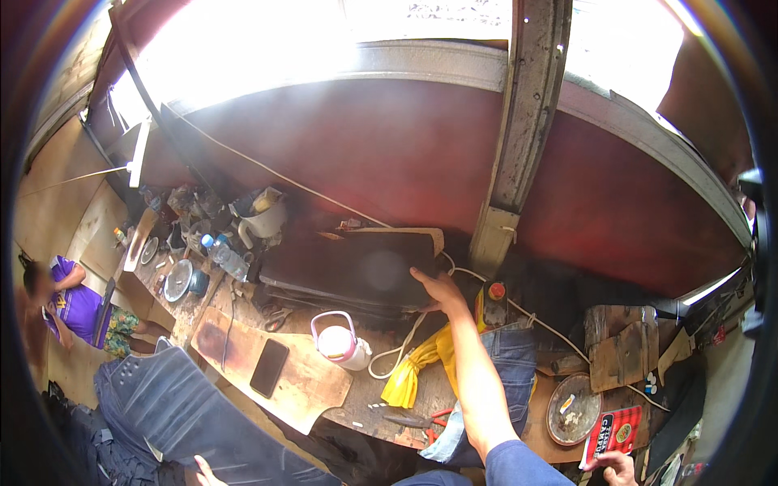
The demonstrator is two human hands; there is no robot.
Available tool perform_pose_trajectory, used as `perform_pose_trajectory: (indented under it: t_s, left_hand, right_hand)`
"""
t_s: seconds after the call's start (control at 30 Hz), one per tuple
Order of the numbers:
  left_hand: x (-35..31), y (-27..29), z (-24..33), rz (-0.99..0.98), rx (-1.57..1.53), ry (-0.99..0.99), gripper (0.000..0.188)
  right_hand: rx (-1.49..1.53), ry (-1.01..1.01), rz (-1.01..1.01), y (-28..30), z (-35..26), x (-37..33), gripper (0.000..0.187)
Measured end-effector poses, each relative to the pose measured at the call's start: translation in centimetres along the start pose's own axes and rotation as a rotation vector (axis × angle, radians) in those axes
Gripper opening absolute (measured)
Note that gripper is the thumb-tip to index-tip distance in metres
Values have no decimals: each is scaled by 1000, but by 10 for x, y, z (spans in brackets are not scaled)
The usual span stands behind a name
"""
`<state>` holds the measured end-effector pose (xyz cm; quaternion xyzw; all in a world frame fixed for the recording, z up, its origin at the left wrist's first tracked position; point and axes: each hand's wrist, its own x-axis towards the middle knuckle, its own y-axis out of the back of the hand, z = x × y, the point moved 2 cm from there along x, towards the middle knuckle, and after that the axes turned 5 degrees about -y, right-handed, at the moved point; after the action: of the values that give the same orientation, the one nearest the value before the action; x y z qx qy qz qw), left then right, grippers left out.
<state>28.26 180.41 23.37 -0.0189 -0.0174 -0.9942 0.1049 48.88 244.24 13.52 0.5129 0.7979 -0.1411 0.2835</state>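
Note:
My right hand (pixel 438 292) reaches forward from a blue sleeve to the right end of a large black slab (pixel 340 263). Its thumb and fingers are apart against the end of the slab; some fingers are partly hidden. My left hand (pixel 208 472) shows only in part at the lower edge, fingers stretched out beside a dark grey sheet of material (pixel 186 397). A black phone (pixel 269 368) lies on a thin wooden board (pixel 312 389). To its right stands a white and pink lidded container (pixel 340 344) with a handle.
Yellow cloth (pixel 409 381), blue jeans (pixel 512 356) and red-handled pliers (pixel 413 419) lie at mid-bench. Another person's hand (pixel 613 466) is near a red packet (pixel 613 433) and a round dish (pixel 573 409). Left are a bottle (pixel 227 257) and a person in purple (pixel 79 300).

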Motion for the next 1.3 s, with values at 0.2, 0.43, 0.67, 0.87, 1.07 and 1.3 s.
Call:
perform_pose_trajectory:
  t_s: [0.2,0.43,0.67,0.87,1.07,1.3]
  left_hand:
    - [23,-18,-8,-124,-144,54,53]
    - [77,-20,-38,-240,-183,57,52]
    - [91,-6,-41,-315,-293,88,52]
    - [88,2,-37,-329,-314,144,50]
    - [92,19,-49,-283,-333,97,44]
    - [88,40,-49,-281,-291,71,38]
  right_hand:
    - [-14,-33,86,-21,-15,-21,89]
    - [-300,-12,301,-34,-57,-44,84]
    - [152,40,141,-56,-74,-60,99]
    - [262,89,88,-68,-95,-60,45]
    - [174,75,103,-81,-125,-82,39]
    - [112,121,102,-97,-150,-105,36]
